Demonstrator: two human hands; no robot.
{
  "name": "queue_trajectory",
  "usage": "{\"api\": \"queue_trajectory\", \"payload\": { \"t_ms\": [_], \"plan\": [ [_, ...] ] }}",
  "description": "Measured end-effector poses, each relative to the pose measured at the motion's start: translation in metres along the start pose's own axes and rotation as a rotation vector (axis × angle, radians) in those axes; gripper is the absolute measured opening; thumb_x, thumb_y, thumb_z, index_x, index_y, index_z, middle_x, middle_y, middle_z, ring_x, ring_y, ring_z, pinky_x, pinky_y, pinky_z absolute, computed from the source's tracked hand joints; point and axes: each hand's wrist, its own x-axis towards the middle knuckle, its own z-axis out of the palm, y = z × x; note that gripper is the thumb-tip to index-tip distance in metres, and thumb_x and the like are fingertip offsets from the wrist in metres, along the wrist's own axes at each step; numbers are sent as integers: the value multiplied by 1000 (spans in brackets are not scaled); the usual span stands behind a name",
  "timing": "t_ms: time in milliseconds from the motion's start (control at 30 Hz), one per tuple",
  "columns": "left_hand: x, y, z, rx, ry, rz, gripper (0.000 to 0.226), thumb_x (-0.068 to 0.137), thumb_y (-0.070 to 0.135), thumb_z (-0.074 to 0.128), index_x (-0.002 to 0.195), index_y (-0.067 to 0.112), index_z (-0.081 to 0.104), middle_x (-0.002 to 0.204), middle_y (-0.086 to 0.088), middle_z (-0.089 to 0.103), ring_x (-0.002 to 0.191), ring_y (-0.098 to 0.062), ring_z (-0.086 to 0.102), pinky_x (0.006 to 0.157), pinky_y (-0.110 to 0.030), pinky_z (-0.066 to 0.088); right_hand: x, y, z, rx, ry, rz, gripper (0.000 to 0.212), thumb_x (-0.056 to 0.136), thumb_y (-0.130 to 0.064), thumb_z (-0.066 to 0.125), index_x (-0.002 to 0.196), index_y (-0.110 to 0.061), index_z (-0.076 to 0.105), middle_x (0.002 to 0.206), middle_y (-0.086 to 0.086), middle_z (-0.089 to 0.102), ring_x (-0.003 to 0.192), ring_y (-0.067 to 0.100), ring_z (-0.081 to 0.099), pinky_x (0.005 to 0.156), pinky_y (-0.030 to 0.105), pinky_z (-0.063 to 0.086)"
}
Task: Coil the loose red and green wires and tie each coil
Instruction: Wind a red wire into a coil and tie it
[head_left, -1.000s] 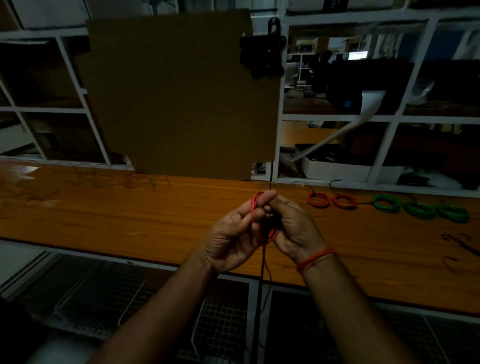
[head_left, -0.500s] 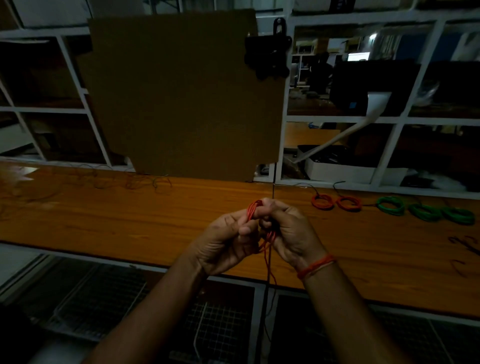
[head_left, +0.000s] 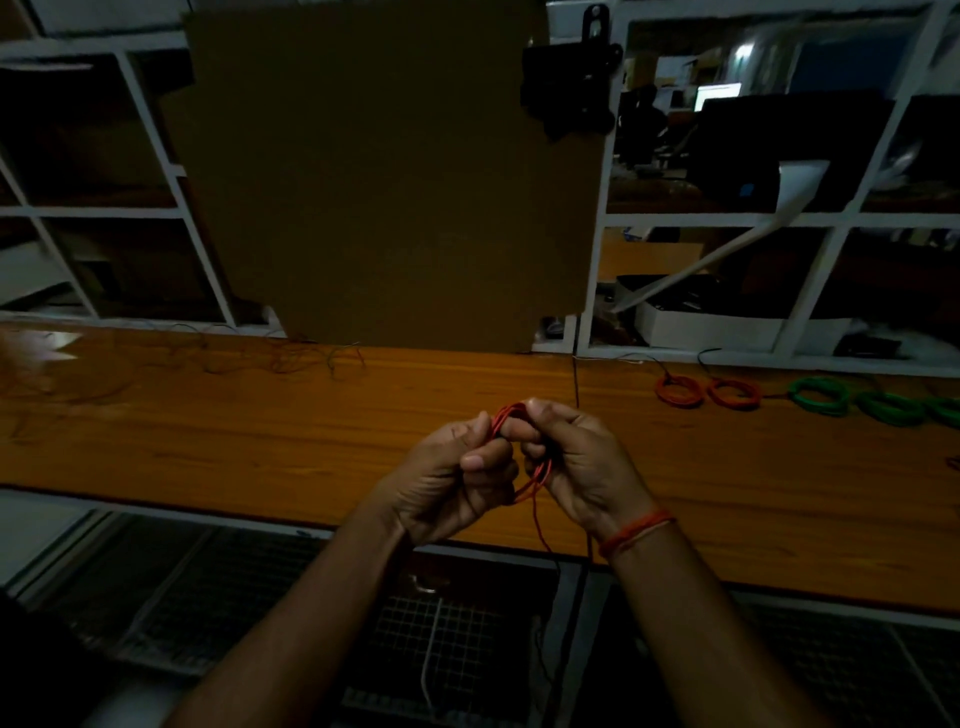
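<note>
A red wire coil (head_left: 524, 457) was held above the front edge of the wooden surface (head_left: 260, 441), its tail hanging below. The left hand (head_left: 447, 488) and right hand (head_left: 576, 462) both had their grip curled tight around the coil. Two red coils (head_left: 704, 391) and green coils (head_left: 852, 402) lay well apart to the right, beneath white shelving (head_left: 727, 221).

Dim, underexposed; faint glare far left; wide-angle edge distortion.
</note>
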Motion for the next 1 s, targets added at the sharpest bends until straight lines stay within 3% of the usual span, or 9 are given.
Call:
{"api": "queue_trajectory", "payload": {
  "t_ms": [200,367,533,600,667,733,800,900,1000],
  "plan": [
    [-12,12,-30,-148,-30,47,21,104,26,57,105,5,60,60,9,51,52,-3,37,53,-20,31,9,21,14,-35,39,13,19,95,-23,63,103,-6,68,75,4,59,62,11,52,54,20,40],
    [-17,43,-58,-484,-36,150,30,111,24,33,108,6,57,66,5,50,58,-5,34,56,-22,27,-3,39,-13,-357,-52,61,17,95,-15,66,110,-9,70,74,-1,63,59,13,53,54,24,43],
    [-15,63,-100,-612,30,285,24,110,21,38,107,7,58,70,2,59,56,-6,41,54,-22,36,-7,58,-57,-559,162,-80,24,92,-2,70,88,-25,79,78,-5,72,72,9,64,69,32,50],
    [-9,63,-102,-558,180,324,27,109,22,39,102,8,61,67,5,56,53,-5,47,50,-18,39,-3,56,-65,-697,161,-180,23,91,-7,73,89,-29,80,83,-10,73,77,4,65,71,28,49],
    [2,57,-99,-417,401,342,26,108,22,37,98,12,60,64,8,53,50,-2,50,45,-14,40,4,47,-65,-904,47,-277,20,91,-12,74,94,-31,80,85,-9,69,82,8,64,68,19,47],
    [14,49,-92,-253,527,357,27,109,22,35,100,12,58,69,5,57,55,-4,57,48,-13,46,12,36,-56,-1002,-94,-369,18,92,-13,73,98,-28,80,83,-5,61,78,12,59,62,20,44],
    [24,40,-85,-95,585,359,23,109,22,37,103,10,57,78,0,59,64,-9,63,56,-15,51,23,25,-49,-1053,-214,-448,17,93,-15,70,103,-25,80,86,-2,56,78,11,56,61,26,44],
    [32,28,-75,159,621,317,23,110,24,37,103,9,54,79,-5,64,69,-17,69,66,-23,55,34,12,-42,-1152,-333,-537,19,94,-17,68,108,-24,79,92,-5,49,83,4,52,64,17,42],
    [35,17,-63,406,610,223,27,111,25,36,104,7,54,76,-8,71,65,-20,71,59,-25,56,40,-2,-36,-1173,-391,-615,20,95,-18,67,110,-24,78,93,-1,48,85,9,51,64,22,43]
  ]
}}
